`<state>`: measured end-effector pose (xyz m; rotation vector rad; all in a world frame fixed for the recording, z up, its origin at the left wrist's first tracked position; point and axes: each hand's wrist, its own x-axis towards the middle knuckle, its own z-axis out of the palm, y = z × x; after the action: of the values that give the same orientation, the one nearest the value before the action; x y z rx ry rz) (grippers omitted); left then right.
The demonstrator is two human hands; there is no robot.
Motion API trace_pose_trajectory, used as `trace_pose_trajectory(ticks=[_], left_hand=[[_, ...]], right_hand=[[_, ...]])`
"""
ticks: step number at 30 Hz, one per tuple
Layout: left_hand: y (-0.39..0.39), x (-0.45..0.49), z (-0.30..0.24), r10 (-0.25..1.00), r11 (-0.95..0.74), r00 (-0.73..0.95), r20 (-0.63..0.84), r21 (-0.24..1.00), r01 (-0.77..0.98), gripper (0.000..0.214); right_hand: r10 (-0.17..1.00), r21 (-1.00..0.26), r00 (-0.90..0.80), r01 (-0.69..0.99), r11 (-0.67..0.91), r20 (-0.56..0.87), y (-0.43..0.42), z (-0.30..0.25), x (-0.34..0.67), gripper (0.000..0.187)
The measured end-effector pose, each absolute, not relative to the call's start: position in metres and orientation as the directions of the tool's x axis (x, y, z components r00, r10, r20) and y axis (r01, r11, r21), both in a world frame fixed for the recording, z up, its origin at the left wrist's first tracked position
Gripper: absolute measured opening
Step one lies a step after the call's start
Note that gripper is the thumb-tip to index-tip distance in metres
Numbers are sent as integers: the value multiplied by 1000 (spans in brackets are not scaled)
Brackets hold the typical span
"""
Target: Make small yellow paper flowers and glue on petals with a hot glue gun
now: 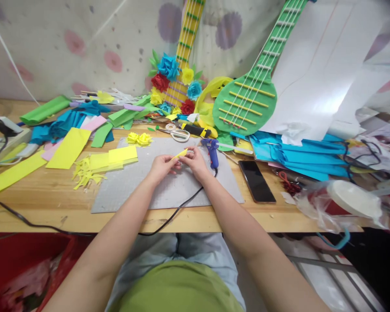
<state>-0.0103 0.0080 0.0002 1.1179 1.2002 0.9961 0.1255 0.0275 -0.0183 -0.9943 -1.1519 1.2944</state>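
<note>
My left hand [160, 167] and my right hand [195, 162] meet over a grey cutting mat [133, 186] on the wooden table. Both pinch a small yellow paper strip [180, 154] held between the fingertips, a little above the mat. A blue glue gun [212, 151] lies just right of my right hand, its black cord trailing toward the table's front edge. Two yellow paper flowers [139, 138] sit at the mat's far left corner, with yellow sheets [117, 157] and fringed yellow scraps [84, 173] to the left.
Scissors [178, 133] lie beyond the mat. A black phone [256, 181] rests to the right. A green paper guitar [247, 102] and a yellow one with paper flowers [177, 84] lean against the wall. Blue, green and yellow paper piles crowd both sides; a plastic bag [338, 203] sits at right.
</note>
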Motion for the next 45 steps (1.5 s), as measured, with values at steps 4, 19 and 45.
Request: trace_pose_trajectory(ticks=[4, 19, 45], left_hand=[[9, -12, -1, 972, 189, 135, -190, 982, 26, 29], [7, -12, -1, 965, 220, 145, -218, 975, 5, 28], [6, -19, 5, 955, 252, 145, -257, 966, 52, 23]], right_hand=[[998, -984, -32, -169, 53, 59, 28, -17, 126, 42], [999, -974, -36, -227, -1, 7, 25, -18, 116, 49], [986, -939, 162, -333, 84, 31, 34, -25, 127, 33]])
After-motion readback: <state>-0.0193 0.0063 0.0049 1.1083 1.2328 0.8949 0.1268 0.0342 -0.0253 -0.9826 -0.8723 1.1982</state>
